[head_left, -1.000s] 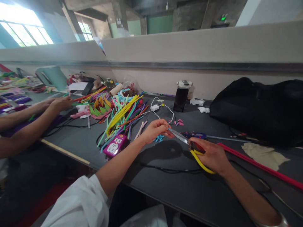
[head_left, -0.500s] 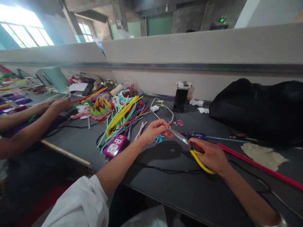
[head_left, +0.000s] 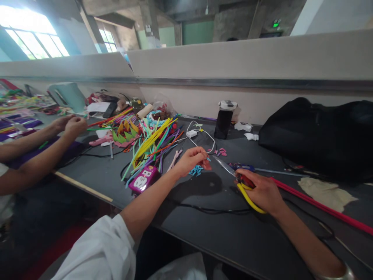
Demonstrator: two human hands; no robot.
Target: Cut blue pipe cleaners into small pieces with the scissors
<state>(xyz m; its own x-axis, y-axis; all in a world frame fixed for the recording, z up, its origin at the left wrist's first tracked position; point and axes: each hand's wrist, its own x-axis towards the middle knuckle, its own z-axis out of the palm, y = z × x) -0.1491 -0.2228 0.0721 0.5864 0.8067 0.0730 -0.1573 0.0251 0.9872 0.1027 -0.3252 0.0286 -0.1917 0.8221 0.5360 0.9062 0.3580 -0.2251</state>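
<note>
Between the fingertips of my left hand (head_left: 194,160) is a short blue piece of pipe cleaner (head_left: 208,159). Just under that hand, a small pile of cut blue pieces (head_left: 196,170) lies on the dark table. My right hand (head_left: 260,190) grips scissors (head_left: 244,190) with yellow and red handles. Their blades point toward my left fingertips, a small gap away from the blue piece. A few cut pink pieces (head_left: 222,151) lie farther back. Behind the scissors rests a blue tool with a long rod (head_left: 241,167), its kind unclear.
Bundled colourful pipe cleaners (head_left: 151,144) and a purple box (head_left: 143,179) lie left of my arm. A dark bottle (head_left: 223,120) stands at the back, a black bag (head_left: 317,140) to the right. Red rods (head_left: 320,204) cross the right side. Another person's hands (head_left: 71,125) work at far left.
The scissors have drawn slightly right, away from my left fingertips, where they were touching the blue piece. My left hand has hardly moved. The other person's hands have shifted a little.
</note>
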